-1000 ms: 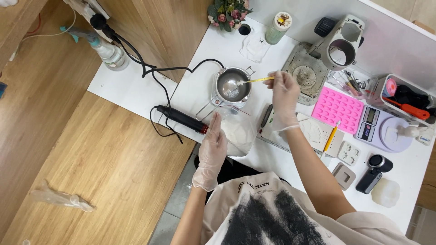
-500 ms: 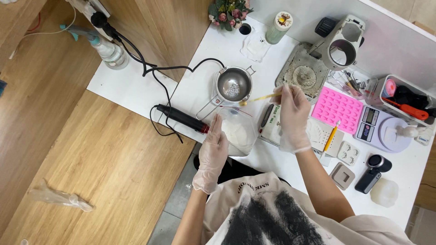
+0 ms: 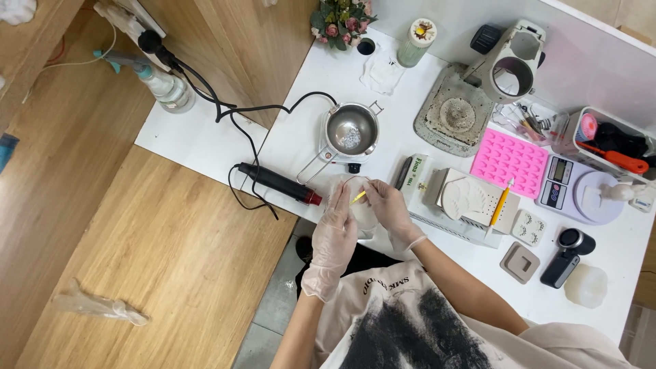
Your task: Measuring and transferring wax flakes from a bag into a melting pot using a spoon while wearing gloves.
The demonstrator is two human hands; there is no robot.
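Head view: left hand [image 3: 335, 236] steadies clear cup [image 3: 355, 205], right hand [image 3: 386, 205] pinches yellow stick [image 3: 359, 197] inside it. Stirring seems underway; pink mold [image 3: 509, 160] at 2 o'clock looks unfilled.

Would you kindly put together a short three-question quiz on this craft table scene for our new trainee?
1. True or false: the small metal pot stands on the white table with both gloved hands around it.
2. Which thing lies nearest the pink silicone mould?
A. the spray bottle
B. the digital scale
C. the flower bunch
3. Fill in: the right hand holds a thin ______ stick over the clear container that the left hand steadies.

Key
1. False: both hands are at the clear container, nearer the table's front edge.
2. B
3. yellow
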